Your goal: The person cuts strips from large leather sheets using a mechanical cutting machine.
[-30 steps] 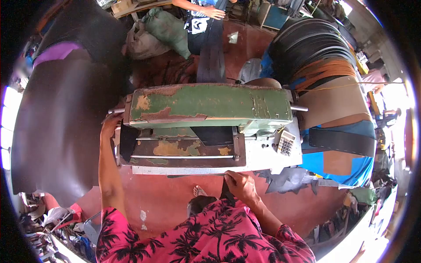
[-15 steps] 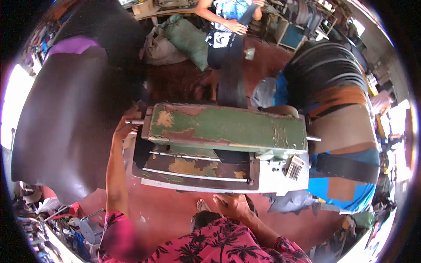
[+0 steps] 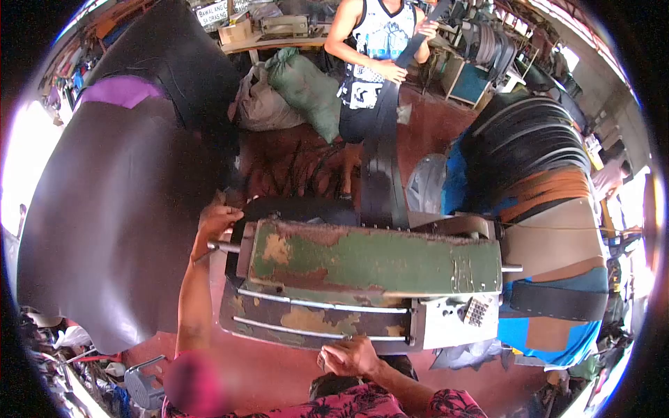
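A green machine [image 3: 376, 258] with chipped paint stands in front of me, two metal rails running along its near side. My left hand [image 3: 221, 219] is beyond its left end, fingers pinched at the edge of a black sheet [image 3: 300, 207] that lies behind the machine. Below the left wrist a metal shaft [image 3: 224, 246] sticks out. By the machine's front edge is my right hand [image 3: 352, 357], its fingers curled in, with nothing visible in them. Long black strips [image 3: 382, 174] run from behind the machine up to a co-worker's hands [image 3: 390, 71].
A large dark brown hide [image 3: 104, 209] hangs at left, a purple piece [image 3: 125, 90] on it. Rolled black and brown material [image 3: 529, 139] is stacked at right. Sacks [image 3: 303, 87] stand at the back. A small keypad-like block [image 3: 478, 311] rests on the machine's white plate.
The view has tilted upward, so the machine sits lower and more of the co-worker shows. My left hand has moved from near the shaft to the black sheet's edge. My right hand's fingers have curled.
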The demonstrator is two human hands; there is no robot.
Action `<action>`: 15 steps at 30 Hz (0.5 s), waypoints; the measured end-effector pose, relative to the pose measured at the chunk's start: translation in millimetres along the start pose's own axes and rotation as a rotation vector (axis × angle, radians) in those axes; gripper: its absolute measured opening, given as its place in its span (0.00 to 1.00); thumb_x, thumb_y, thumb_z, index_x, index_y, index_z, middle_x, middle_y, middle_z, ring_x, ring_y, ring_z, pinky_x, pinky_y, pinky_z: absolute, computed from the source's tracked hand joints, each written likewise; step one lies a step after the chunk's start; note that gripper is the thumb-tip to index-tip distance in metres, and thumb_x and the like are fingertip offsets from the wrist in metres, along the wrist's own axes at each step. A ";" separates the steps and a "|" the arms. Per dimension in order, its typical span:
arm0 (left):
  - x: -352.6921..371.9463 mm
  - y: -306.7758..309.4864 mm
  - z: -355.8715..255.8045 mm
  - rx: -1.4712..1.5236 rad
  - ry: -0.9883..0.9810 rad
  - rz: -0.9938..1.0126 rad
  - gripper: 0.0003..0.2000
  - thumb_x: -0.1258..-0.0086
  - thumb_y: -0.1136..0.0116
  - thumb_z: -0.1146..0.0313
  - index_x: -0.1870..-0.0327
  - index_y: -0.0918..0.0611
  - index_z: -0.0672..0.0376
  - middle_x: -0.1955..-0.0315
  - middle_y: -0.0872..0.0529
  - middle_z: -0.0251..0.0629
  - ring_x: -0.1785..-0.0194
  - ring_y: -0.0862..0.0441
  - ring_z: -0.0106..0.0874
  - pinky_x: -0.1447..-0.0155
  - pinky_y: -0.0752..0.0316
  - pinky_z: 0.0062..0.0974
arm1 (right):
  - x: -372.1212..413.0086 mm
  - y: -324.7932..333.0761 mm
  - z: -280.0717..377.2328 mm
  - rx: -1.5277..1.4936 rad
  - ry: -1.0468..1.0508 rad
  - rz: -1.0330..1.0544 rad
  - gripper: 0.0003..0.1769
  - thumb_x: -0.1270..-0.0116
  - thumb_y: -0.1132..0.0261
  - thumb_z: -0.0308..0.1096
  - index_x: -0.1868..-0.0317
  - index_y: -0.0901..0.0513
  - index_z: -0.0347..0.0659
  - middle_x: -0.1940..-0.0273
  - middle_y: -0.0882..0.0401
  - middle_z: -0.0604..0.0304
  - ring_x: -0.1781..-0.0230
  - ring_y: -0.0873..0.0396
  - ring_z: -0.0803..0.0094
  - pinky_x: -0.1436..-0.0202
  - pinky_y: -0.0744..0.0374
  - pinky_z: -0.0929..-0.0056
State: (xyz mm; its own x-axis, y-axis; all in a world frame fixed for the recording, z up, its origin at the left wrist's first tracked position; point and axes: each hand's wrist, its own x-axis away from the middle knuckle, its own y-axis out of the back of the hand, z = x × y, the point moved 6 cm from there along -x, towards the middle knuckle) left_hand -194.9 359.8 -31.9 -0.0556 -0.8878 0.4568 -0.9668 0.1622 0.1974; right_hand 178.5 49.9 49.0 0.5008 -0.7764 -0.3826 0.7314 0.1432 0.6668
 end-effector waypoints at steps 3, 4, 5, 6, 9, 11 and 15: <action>-35.6 14.0 12.5 0.001 0.134 -0.195 0.09 0.34 0.32 0.65 0.58 0.13 0.60 0.68 0.16 0.30 0.67 0.21 0.22 0.62 0.25 0.20 | 3.1 -9.8 -5.7 0.007 0.032 -0.029 0.08 0.41 0.31 0.39 0.66 0.15 0.45 0.80 0.19 0.63 0.83 0.20 0.66 0.80 0.22 0.66; -47.3 12.9 12.9 0.062 0.023 -0.134 0.13 0.33 0.34 0.62 0.55 0.12 0.62 0.63 0.13 0.37 0.60 0.18 0.29 0.54 0.24 0.25 | 7.3 -16.6 -11.1 -0.026 0.008 -0.003 0.13 0.41 0.29 0.44 0.62 0.14 0.44 0.79 0.19 0.60 0.83 0.20 0.62 0.80 0.22 0.64; -51.7 15.5 13.3 0.057 0.021 -0.133 0.13 0.33 0.34 0.62 0.55 0.12 0.62 0.63 0.13 0.37 0.60 0.18 0.29 0.54 0.24 0.25 | 9.2 -15.8 -11.2 -0.027 0.007 -0.008 0.13 0.41 0.29 0.44 0.62 0.14 0.44 0.79 0.19 0.60 0.83 0.20 0.62 0.80 0.22 0.64; -55.5 24.7 0.5 -0.350 -0.030 -0.245 0.16 0.32 0.35 0.59 0.55 0.13 0.63 0.60 0.12 0.40 0.57 0.17 0.32 0.51 0.25 0.27 | 7.9 -16.5 -10.4 -0.002 -0.053 0.058 0.15 0.41 0.30 0.45 0.61 0.14 0.43 0.78 0.19 0.59 0.82 0.19 0.60 0.79 0.22 0.62; -104.3 44.9 3.8 -0.506 0.082 -0.067 0.21 0.31 0.39 0.52 0.55 0.13 0.65 0.60 0.11 0.42 0.53 0.17 0.31 0.46 0.27 0.31 | 1.9 -15.5 -13.5 0.025 -0.132 0.108 0.18 0.40 0.30 0.48 0.59 0.14 0.43 0.78 0.19 0.56 0.81 0.19 0.57 0.78 0.21 0.60; -111.6 50.2 -13.8 -0.462 0.043 -0.013 0.18 0.31 0.39 0.54 0.60 0.13 0.65 0.67 0.12 0.41 0.61 0.17 0.31 0.52 0.25 0.33 | -1.1 -9.9 -9.6 0.016 -0.171 0.103 0.19 0.39 0.31 0.49 0.59 0.14 0.43 0.78 0.19 0.54 0.80 0.19 0.56 0.78 0.20 0.58; -98.4 47.6 -68.0 -0.129 0.085 0.011 0.13 0.30 0.40 0.60 0.68 0.15 0.61 0.78 0.17 0.38 0.78 0.21 0.29 0.74 0.28 0.30 | -7.8 -1.9 -13.2 -0.056 -0.257 0.098 0.18 0.37 0.33 0.50 0.60 0.15 0.43 0.80 0.21 0.51 0.80 0.18 0.54 0.75 0.18 0.54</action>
State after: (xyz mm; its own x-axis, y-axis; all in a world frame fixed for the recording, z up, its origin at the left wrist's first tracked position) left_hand -218.5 484.1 -8.4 -0.0391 -0.8471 0.5300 -0.9259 0.2301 0.2995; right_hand 179.3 63.8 42.3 0.4420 -0.8863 -0.1381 0.7133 0.2539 0.6533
